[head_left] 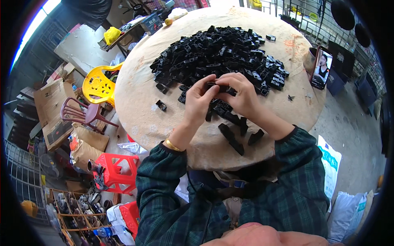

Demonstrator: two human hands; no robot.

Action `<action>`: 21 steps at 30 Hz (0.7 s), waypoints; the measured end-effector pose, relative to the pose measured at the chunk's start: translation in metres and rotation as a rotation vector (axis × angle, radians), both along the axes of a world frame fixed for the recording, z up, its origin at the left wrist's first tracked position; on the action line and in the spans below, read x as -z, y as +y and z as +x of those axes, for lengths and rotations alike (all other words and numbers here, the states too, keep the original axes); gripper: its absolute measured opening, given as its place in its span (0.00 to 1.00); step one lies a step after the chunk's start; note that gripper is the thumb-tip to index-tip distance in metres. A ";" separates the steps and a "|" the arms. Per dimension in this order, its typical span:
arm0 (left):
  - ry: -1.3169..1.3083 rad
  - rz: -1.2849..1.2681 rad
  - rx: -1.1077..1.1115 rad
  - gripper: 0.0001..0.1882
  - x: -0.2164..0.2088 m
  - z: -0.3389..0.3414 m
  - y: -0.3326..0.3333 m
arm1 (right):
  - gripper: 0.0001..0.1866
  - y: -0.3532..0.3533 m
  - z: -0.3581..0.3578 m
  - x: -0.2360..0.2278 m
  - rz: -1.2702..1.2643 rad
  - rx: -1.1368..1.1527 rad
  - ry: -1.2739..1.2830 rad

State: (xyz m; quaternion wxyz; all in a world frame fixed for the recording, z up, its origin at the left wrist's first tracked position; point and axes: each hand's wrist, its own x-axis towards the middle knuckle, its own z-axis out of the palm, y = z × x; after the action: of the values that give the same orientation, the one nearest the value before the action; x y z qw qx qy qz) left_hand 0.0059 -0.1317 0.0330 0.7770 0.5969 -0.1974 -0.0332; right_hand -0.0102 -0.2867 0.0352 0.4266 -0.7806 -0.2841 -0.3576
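Note:
Both hands meet over the near half of a round, cloth-covered table (139, 106). My left hand (200, 99) and my right hand (240, 95) pinch a small black plastic part (222, 88) between their fingertips; fingers cover most of it. Beyond them spreads a large heap of black plastic parts (209, 53), box-like and hollow. Below the hands lie several loose pieces, among them a long black strip (231, 139) and a short curved piece (255, 137). One single black part (161, 105) sits apart, left of my left hand.
A phone (321, 67) showing a person on its screen leans upright at the table's right edge, against a round container (310, 60). To the left stand a yellow chair (99, 85), a maroon chair (88, 112) and a red stool (119, 172). White sacks (348, 213) lie at the lower right.

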 end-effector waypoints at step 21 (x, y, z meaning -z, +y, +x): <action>-0.130 0.598 0.465 0.15 -0.030 0.000 0.055 | 0.21 -0.034 0.005 -0.019 -0.414 -0.309 0.643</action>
State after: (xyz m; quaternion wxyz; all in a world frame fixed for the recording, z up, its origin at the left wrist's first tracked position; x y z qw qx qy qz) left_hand 0.0060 -0.0772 0.0628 0.5260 0.7375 -0.3579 -0.2267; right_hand -0.0053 -0.3208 0.0546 0.3762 -0.8701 -0.3163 0.0377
